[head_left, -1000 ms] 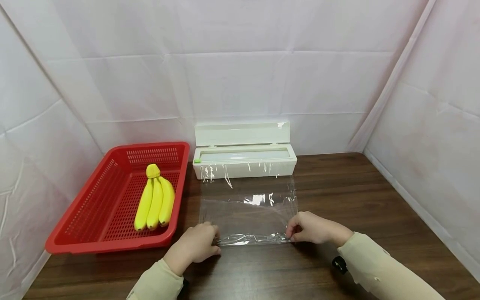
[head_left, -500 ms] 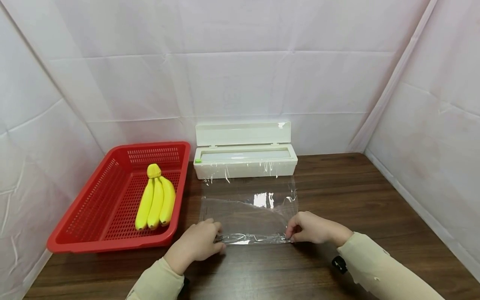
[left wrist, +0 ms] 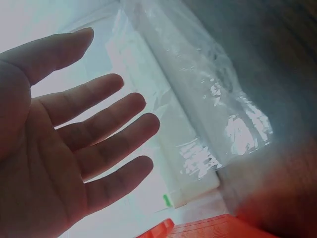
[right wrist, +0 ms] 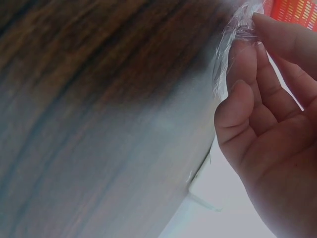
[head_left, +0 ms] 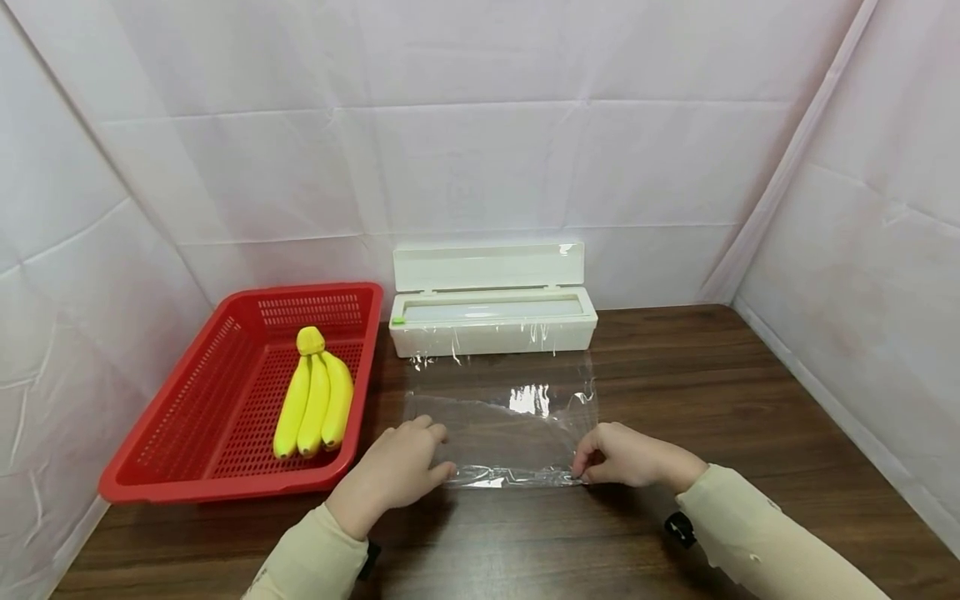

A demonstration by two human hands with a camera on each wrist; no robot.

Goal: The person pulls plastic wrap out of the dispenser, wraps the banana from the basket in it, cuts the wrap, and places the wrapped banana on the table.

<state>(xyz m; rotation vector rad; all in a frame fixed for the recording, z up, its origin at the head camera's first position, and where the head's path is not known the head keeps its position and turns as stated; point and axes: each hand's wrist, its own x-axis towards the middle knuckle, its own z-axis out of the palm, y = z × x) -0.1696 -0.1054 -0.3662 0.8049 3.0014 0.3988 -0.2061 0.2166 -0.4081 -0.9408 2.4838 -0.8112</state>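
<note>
A sheet of clear plastic wrap point(head_left: 487, 433) stretches toward me from a white wrap dispenser box point(head_left: 495, 337) whose lid stands up. My right hand point(head_left: 630, 456) pinches the sheet's near right corner between thumb and fingers; the right wrist view shows the crumpled wrap point(right wrist: 245, 29) at those fingertips. By the near left corner, my left hand point(head_left: 397, 468) has its fingers spread and holds nothing. In the left wrist view the left palm point(left wrist: 44, 163) faces the camera, with fingers apart and the film beyond them. Whether the left fingertips touch the film cannot be told.
On the left a red plastic basket point(head_left: 240, 492) holds a bunch of yellow bananas point(head_left: 313, 404). Brown wood-grain table point(head_left: 720, 375) extends to the right. White cloth walls point(head_left: 480, 167) close off the back and both sides.
My left hand has let go of the film's near left corner, spread its fingers and shifted slightly forward. The right hand has stayed in place, still pinching the wrap.
</note>
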